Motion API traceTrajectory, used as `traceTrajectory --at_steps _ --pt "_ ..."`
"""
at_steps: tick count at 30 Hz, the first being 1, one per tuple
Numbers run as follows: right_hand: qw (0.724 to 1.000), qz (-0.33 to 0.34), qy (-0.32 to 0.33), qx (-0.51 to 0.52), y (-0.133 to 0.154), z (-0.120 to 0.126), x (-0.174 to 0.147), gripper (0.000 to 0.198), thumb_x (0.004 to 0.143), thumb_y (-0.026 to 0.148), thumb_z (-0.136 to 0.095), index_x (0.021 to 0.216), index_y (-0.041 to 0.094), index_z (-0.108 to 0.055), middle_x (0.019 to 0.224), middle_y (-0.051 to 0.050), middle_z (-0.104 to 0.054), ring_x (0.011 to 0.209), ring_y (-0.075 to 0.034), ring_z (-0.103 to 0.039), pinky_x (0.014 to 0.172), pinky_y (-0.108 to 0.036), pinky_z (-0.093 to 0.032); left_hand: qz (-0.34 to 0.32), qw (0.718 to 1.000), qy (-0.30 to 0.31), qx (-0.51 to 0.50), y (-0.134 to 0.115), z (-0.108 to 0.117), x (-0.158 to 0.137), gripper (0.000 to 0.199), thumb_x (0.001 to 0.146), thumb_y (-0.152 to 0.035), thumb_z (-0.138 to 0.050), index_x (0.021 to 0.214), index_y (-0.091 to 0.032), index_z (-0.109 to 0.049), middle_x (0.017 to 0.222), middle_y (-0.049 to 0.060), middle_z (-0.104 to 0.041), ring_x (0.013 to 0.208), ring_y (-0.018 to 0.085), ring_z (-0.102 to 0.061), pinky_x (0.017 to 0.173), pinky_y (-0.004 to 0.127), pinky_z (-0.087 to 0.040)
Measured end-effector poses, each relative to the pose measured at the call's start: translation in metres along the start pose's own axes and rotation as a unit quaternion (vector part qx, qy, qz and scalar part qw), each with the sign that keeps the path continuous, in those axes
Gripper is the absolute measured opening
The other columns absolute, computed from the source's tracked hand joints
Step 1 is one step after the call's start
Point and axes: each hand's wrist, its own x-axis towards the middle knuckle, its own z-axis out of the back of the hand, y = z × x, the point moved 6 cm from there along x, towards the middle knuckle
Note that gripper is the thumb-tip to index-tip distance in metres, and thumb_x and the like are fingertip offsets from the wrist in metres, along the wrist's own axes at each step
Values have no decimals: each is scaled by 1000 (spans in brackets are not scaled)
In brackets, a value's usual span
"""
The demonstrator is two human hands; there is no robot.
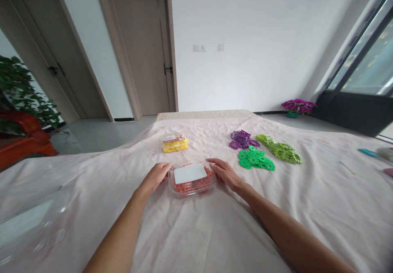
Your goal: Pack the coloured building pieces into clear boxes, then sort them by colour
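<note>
A clear plastic box (190, 189) of red-orange pieces, with a blank white label on its lid, lies closed on the cloth in front of me. My left hand (156, 177) is at its left side, fingers bent against the edge and partly hidden. At the right side is my right hand (226, 174), its fingers reaching round the far right corner with the thumb by the lid. Between them the two hands hold the box. Behind it stands a similar box (175, 145) of yellow pieces. Right of my right hand lies a pile of green snowflake-shaped discs (254, 158).
Purple discs (241, 139) and lime-green discs (279, 149) lie beyond the green pile. A large clear plastic container (30, 224) is at the near left. A pale pink cloth (196, 240) covers the surface. At the far right is a blue item (368, 153).
</note>
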Motion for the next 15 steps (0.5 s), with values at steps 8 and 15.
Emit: traceTrajectory --at_steps 8,15 --pt "996 68 -34 -54 -5 7 1 46 88 49 -50 117 16 -63 69 1 -54 61 -12 -46 55 -24 -34 -62 987 -58 135 -16 5 -6 40 85 -48 -42 58 -20 -45 54 -2 -47 54 13 -42 52 25 -25" --pt "995 74 -33 -53 -5 6 4 38 86 38 -52 112 14 -64 62 3 -49 55 -10 -45 51 -22 -33 -55 981 -55 179 -22 5 -9 42 86 -51 -40 58 -20 -47 54 0 -51 53 15 -48 52 26 -27"
